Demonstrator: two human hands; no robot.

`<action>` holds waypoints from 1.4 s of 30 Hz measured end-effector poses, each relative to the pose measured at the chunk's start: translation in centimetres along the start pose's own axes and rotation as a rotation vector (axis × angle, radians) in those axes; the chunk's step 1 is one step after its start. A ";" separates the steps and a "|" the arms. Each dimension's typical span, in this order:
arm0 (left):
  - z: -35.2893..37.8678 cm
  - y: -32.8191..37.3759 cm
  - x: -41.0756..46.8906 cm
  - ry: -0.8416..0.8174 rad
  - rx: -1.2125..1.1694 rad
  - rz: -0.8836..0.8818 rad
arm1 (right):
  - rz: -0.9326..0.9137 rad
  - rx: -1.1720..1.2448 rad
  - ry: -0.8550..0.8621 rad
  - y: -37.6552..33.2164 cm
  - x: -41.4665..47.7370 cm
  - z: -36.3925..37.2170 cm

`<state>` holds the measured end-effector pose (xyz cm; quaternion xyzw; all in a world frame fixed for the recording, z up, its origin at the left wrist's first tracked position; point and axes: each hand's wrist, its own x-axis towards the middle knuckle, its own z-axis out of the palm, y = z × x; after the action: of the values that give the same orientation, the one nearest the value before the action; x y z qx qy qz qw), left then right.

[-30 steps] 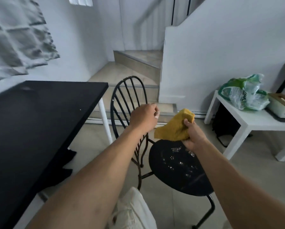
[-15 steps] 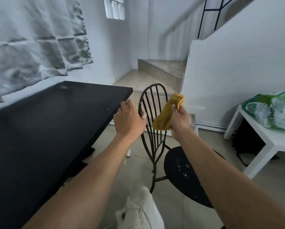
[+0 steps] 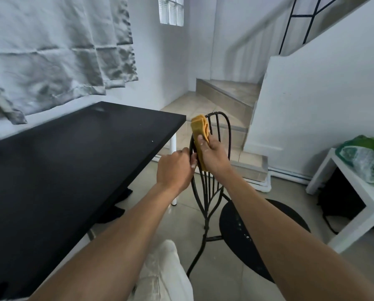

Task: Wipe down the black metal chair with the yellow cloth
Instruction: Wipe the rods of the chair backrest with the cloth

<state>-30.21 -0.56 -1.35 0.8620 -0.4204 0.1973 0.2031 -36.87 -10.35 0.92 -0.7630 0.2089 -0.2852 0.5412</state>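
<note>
The black metal chair [image 3: 226, 135] stands in the middle of the floor, its curved wire backrest toward the stairs and its round seat [image 3: 236, 233] partly under my right forearm. My left hand [image 3: 174, 169] grips the left side of the backrest frame. My right hand [image 3: 213, 156] holds the folded yellow cloth [image 3: 200, 129] and presses it against the upper left of the backrest frame, just right of my left hand.
A black table [image 3: 73, 161] fills the left side, close to the chair. A white side table [image 3: 355, 187] with a green plastic bag [image 3: 366, 157] stands at the right. Tiled stairs [image 3: 231, 98] rise behind the chair. My light trouser knee [image 3: 164, 272] is below.
My right hand has brought the cloth from above the seat onto the backrest's upper left frame. My left hand has stayed on the backrest, and the view has lifted.
</note>
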 end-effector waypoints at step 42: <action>-0.2 -0.3 4.9 -0.275 -0.141 -0.106 | -0.440 -0.655 -0.259 3.9 12.6 -2.6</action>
<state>-27.24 -3.39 1.28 0.8854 -0.4110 0.0366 0.2139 -29.19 -21.38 0.57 -0.9509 0.0505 -0.2141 0.2178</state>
